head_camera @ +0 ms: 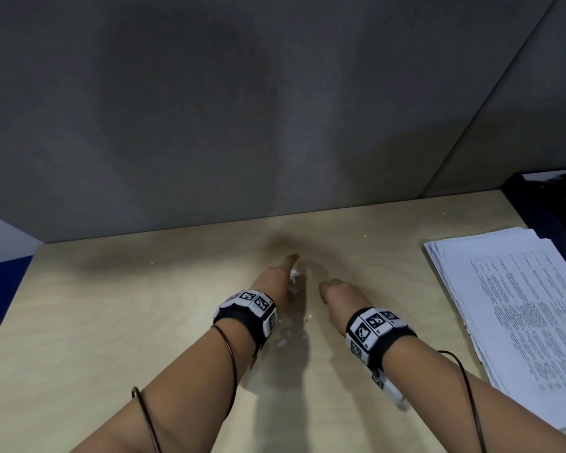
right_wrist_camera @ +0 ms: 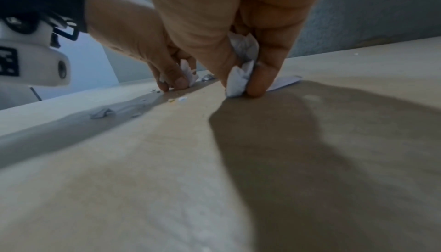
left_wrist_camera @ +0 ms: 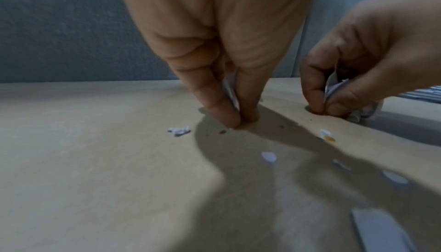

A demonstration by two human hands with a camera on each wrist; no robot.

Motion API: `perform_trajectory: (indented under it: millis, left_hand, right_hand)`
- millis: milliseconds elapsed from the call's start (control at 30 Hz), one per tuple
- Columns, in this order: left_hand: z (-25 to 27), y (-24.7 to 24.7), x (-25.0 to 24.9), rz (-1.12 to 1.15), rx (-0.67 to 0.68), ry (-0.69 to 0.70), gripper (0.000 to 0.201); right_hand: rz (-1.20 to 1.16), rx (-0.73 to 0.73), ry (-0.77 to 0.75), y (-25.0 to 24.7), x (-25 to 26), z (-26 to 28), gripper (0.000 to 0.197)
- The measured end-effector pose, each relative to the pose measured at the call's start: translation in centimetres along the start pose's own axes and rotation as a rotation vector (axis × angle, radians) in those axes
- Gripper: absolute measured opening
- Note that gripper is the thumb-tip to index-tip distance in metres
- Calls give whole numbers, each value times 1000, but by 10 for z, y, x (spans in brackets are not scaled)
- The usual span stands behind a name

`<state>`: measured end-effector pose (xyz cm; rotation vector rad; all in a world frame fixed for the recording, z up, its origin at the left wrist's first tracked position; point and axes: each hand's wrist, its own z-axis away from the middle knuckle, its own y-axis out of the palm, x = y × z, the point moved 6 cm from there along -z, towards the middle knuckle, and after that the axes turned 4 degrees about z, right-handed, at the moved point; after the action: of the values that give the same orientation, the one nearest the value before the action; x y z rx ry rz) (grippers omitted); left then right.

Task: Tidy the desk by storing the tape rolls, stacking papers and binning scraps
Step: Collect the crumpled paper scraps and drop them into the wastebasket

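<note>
Both hands are down on the light wooden desk, fingertips touching its top. My left hand pinches white paper scraps between thumb and finger; the same wad shows in the right wrist view. A hand's width to its right, my right hand grips a crumpled bunch of paper scraps, also seen from the left wrist. Loose bits of paper lie around both hands, with one small piece near the left wrist. No tape rolls are in view.
A stack of printed papers lies at the desk's right edge, beside a dark blue tray. A grey partition wall stands right behind the desk. One flat paper slip lies just past my right fingers.
</note>
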<state>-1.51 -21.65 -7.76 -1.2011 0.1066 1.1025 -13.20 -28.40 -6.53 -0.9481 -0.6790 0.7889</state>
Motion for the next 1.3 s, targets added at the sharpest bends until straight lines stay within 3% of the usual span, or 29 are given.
perform_trajectory:
  millis: [233, 400, 700, 833, 967, 1133, 1300]
  left_hand:
    - [-6, 2, 4, -233, -42, 23, 23]
    - [-3, -3, 15, -245, -89, 23, 24]
    - [36, -17, 58, -288, -57, -62, 26]
    - [64, -9, 54, -68, -144, -65, 9]
    - [85, -1, 55, 141, -242, -127, 12]
    - [100, 21, 51, 183, -196, -156, 24]
    - [98, 44, 37, 102, -164, -158, 22]
  right_hand:
    - [-205, -14, 12, 14, 3, -5, 33]
    - [-224, 16, -38, 23, 29, -8, 27]
    - [-185, 23, -90, 19, 66, -12, 34]
    - [-169, 59, -125, 23, 80, -11, 29]
    - [-301, 13, -32, 25, 64, -5, 29]
    - [-243, 34, -77, 35, 49, 7, 34]
    - [-208, 17, -117, 39, 47, 13, 25]
